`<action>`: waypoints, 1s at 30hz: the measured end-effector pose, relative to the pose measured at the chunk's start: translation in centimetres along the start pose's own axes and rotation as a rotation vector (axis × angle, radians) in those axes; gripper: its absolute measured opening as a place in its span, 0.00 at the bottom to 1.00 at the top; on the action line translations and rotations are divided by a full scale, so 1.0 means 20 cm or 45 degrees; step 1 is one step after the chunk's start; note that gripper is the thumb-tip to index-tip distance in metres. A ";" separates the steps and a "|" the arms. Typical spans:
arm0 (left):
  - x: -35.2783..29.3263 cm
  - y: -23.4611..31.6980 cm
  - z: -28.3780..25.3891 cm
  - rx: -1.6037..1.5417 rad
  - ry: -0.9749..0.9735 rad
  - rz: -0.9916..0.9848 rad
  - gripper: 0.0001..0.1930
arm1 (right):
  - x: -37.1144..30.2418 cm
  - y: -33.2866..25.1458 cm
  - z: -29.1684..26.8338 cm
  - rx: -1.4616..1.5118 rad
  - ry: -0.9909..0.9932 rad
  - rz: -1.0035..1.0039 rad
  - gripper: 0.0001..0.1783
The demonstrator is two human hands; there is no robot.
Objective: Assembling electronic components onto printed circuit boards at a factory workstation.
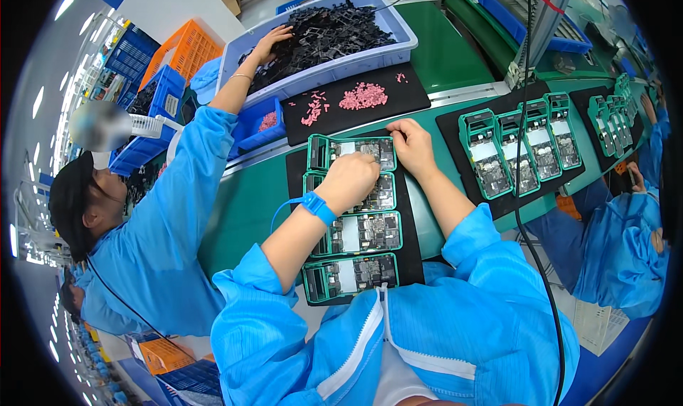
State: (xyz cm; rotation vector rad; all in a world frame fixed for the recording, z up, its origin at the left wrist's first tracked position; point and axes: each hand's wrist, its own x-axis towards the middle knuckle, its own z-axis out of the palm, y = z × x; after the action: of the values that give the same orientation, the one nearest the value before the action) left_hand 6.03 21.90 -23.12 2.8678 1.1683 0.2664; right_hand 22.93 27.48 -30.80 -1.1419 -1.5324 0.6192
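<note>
Several green frames [353, 233] with circuit boards inside stand in a column on a black mat [410, 253] before me. My left hand [348, 182], a blue strap [316, 207] round its wrist, reaches over the second frame. Its fingers are pinched together at the lower edge of the farthest frame's circuit board [377, 147]; whatever they hold is hidden. Beside that frame's upper right corner is my right hand [415, 150], thumb and forefinger drawn together and the other fingers curled. Anything in its grip is too small to make out.
Beyond lie small pink pieces [363, 97] on another black mat [413, 86]. A co-worker's hand [270, 43] reaches into a large bin [320, 72] of black parts. More framed boards [519, 150] stand at right. A black cable [521, 214] hangs beside my right arm.
</note>
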 end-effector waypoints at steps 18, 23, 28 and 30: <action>-0.09 0.06 0.03 0.202 0.101 0.136 0.04 | 0.00 0.01 0.00 -0.037 -0.004 -0.070 0.07; -0.09 0.04 0.04 -0.126 0.116 -0.178 0.03 | -0.02 0.00 0.00 -0.045 -0.007 -0.032 0.07; -0.06 0.03 0.01 -0.235 0.072 -0.260 0.03 | -0.01 0.00 0.00 -0.037 0.009 -0.030 0.07; -0.04 0.03 0.01 -0.195 0.074 -0.283 0.03 | 0.00 0.00 0.01 -0.022 0.023 -0.037 0.07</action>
State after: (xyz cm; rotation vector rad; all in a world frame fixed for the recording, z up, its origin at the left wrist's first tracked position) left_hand 5.89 20.82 -23.34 2.5885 1.3959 0.4126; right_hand 22.77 27.48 -30.95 -1.1334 -1.5387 0.5756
